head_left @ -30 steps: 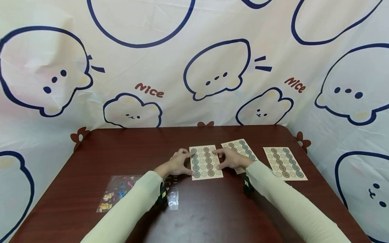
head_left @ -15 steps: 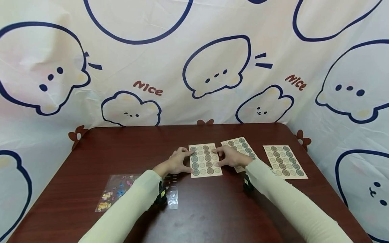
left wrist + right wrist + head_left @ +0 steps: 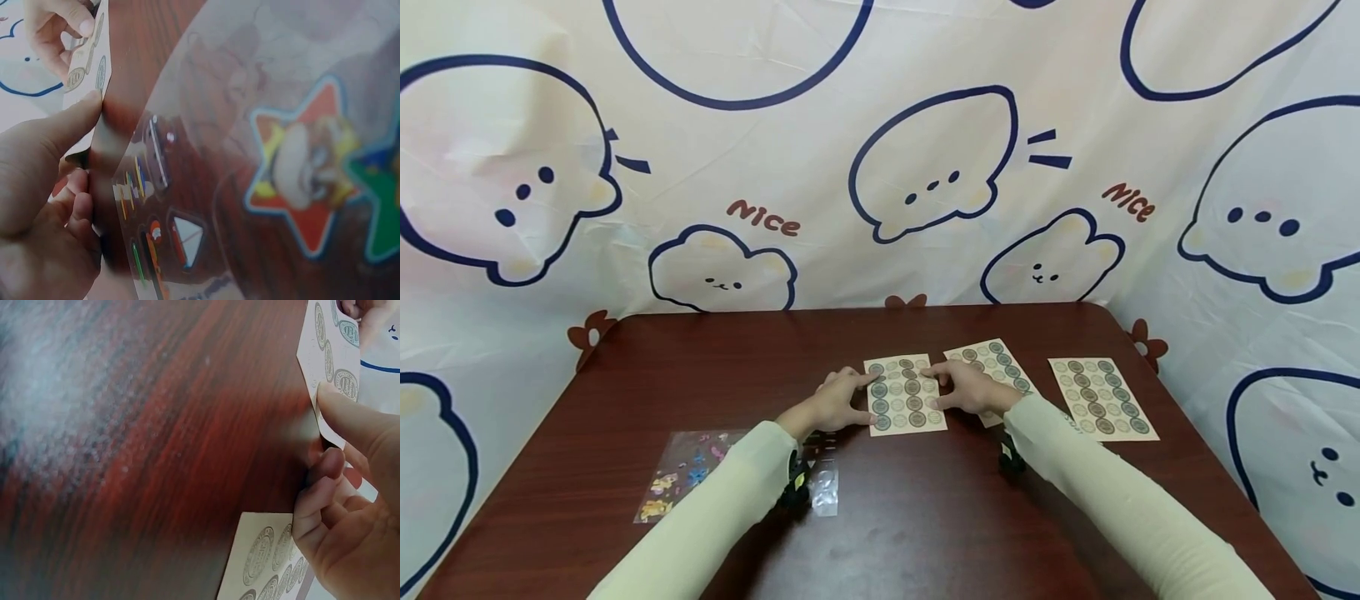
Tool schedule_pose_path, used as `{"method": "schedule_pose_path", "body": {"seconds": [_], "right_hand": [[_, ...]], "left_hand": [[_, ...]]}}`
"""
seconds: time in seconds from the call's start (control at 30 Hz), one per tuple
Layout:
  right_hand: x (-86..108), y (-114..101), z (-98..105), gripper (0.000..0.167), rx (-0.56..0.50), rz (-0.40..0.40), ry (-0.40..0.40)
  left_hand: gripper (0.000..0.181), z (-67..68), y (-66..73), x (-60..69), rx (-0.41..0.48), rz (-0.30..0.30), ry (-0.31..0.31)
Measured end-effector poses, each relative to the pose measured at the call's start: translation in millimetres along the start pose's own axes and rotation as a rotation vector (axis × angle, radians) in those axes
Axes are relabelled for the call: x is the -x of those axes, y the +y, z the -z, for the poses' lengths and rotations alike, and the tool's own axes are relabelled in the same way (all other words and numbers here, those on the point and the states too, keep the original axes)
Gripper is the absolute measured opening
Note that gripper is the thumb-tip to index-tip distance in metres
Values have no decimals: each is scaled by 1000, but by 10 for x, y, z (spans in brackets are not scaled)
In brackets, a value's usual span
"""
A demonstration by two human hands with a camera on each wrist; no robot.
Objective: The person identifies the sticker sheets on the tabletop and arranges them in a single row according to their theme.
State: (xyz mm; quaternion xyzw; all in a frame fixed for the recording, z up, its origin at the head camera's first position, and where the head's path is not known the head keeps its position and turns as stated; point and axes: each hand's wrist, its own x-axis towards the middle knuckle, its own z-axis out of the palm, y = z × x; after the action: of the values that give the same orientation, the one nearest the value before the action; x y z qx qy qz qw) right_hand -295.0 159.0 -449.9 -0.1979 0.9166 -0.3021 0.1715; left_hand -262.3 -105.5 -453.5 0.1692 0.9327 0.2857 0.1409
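Observation:
A cream sheet of round coin-like stickers, printed in grey-green, brown and pale columns, is between the two hands at mid-table. My left hand pinches its left edge; in the left wrist view the thumb lies on top and the fingers curl below. On the right edge my right hand pinches it likewise, thumb on its face. Behind the right hand lies a second such sheet, tilted and partly covered by hand and forearm. A third sheet lies flat farther right.
A clear plastic sheet with colourful cartoon stickers lies at the left, partly under the left forearm; star-shaped stickers show close up. A small clear plastic flap sits beside the left wrist. A printed cloth hangs behind the brown table.
The view shifts slightly as the head moves. Both hands keep their pinch on the sheet, which stays nearly in place. The other sheets have not moved.

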Motion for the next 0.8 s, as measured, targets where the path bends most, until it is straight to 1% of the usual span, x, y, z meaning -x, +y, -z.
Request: {"method": "schedule_pose_path", "body": {"seconds": [0.1, 0.23, 0.4, 0.53, 0.67, 0.8], "right_hand": [[4, -17, 9, 59, 0, 11, -4], [1, -39, 18, 60, 29, 11, -10], [-10, -41, -2, 61, 30, 19, 10], [0, -15, -36, 61, -14, 40, 42], [22, 3, -52, 62, -76, 65, 67], [43, 15, -63, 61, -116, 71, 97]], "left_hand": [[77, -5, -3, -8, -15, -19, 11], [76, -25, 4, -23, -13, -29, 27], [78, -50, 15, -18, 25, -33, 50], [81, -60, 13, -2, 77, -37, 67], [81, -68, 20, 10, 128, -75, 99], [80, -81, 35, 22, 141, -116, 138]]}}
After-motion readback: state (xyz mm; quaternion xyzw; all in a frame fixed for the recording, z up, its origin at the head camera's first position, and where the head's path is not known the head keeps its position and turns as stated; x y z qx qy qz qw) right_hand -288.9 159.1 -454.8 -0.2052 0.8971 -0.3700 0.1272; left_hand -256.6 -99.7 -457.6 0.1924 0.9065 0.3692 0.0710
